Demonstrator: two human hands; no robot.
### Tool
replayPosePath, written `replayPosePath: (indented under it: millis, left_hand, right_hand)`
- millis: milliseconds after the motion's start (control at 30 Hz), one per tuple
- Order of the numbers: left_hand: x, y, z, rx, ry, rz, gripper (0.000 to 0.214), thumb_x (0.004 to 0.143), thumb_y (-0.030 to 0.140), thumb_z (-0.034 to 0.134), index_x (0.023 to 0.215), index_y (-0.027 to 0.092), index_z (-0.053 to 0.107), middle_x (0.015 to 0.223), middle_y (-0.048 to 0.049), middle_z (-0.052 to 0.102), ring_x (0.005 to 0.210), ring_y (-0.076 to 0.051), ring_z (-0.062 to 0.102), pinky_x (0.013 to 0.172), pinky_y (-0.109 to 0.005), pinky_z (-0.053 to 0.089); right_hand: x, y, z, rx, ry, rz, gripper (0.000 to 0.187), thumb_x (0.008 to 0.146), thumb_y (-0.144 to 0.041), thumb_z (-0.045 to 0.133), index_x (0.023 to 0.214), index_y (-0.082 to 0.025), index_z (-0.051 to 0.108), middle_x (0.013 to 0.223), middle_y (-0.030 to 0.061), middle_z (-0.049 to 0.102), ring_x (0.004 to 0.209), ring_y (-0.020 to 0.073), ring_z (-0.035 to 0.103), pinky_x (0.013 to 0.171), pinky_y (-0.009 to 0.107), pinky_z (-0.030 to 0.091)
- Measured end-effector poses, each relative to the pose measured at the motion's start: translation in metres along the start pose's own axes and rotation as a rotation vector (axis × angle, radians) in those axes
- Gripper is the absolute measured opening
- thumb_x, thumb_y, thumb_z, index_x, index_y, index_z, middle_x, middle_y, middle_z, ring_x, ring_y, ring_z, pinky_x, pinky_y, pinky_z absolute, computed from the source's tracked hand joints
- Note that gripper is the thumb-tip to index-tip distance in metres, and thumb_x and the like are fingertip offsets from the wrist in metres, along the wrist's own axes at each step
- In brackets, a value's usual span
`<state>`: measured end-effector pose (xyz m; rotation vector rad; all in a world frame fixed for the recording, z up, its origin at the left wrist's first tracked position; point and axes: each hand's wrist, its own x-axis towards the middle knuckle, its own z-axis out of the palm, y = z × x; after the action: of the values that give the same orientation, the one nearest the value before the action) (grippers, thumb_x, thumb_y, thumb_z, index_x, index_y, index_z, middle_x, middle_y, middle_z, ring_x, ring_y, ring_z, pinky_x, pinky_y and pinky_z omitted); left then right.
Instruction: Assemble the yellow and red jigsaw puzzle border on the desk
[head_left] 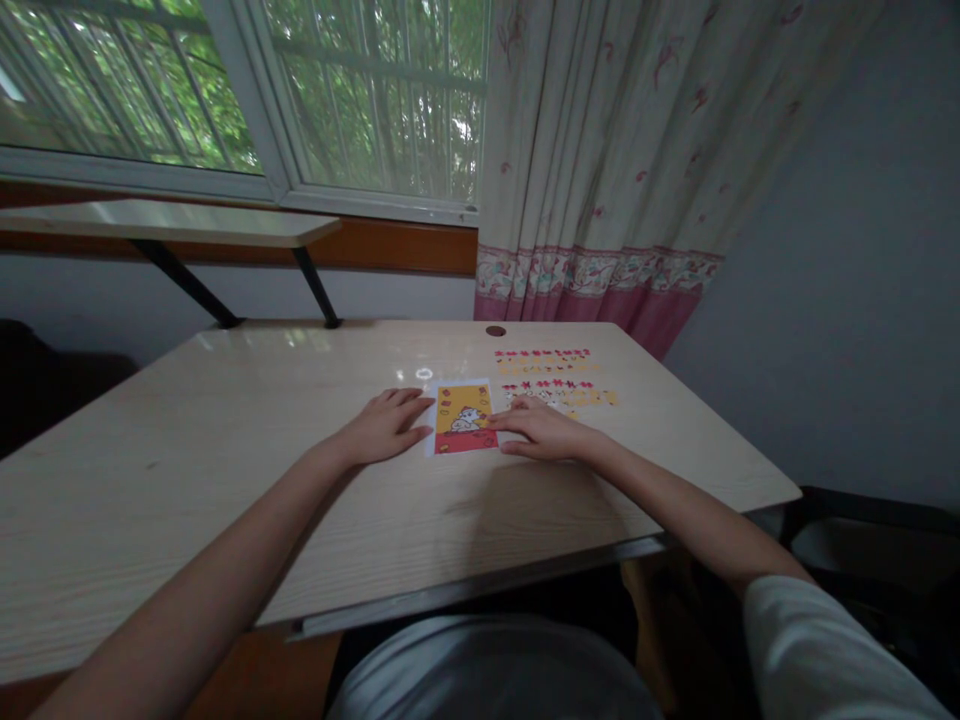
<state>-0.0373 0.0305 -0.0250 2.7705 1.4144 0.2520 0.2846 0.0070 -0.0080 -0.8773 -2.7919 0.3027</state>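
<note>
A small picture card (454,405), yellow above and red below with a white cartoon animal, lies flat on the table. A pale edge shows along its left side. My left hand (384,427) rests at that edge, palm down with its fingers stretched out. From the other side, my right hand (546,430) reaches over the card's right edge, its index fingertip on the picture near the animal. Its fingers are apart; anything tiny beneath the fingertip cannot be made out. Rows of small red, yellow and white pieces (547,385) lie beyond my right hand, partly hidden by it.
The wooden table (225,430) has a raised shelf (165,220) on dark supports at the back left and a round cable hole (496,331) near its far edge. Behind it are a barred window and a long curtain (592,200). A dark chair-like object (877,530) stands at the right.
</note>
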Motion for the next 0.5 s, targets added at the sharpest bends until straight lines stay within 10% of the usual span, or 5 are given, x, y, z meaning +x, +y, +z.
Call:
replayPosePath:
  millis: [500]
  left_hand:
    - [0.0011,0.0049,-0.0011,0.019,-0.068,-0.043,0.074,0.089,0.066,0.038,0.145,0.018,0.041,0.149,-0.0214,0.039,0.135,-0.039,0.037,0.106,-0.054,0.032]
  right_hand:
    - [0.0005,0.0012,-0.0012,-0.009,-0.004,-0.018,0.047,0.094,-0.043,0.052,0.134,-0.020,0.058,0.133,0.0054,0.061,0.111,0.0268,0.045,0.101,0.044,0.036]
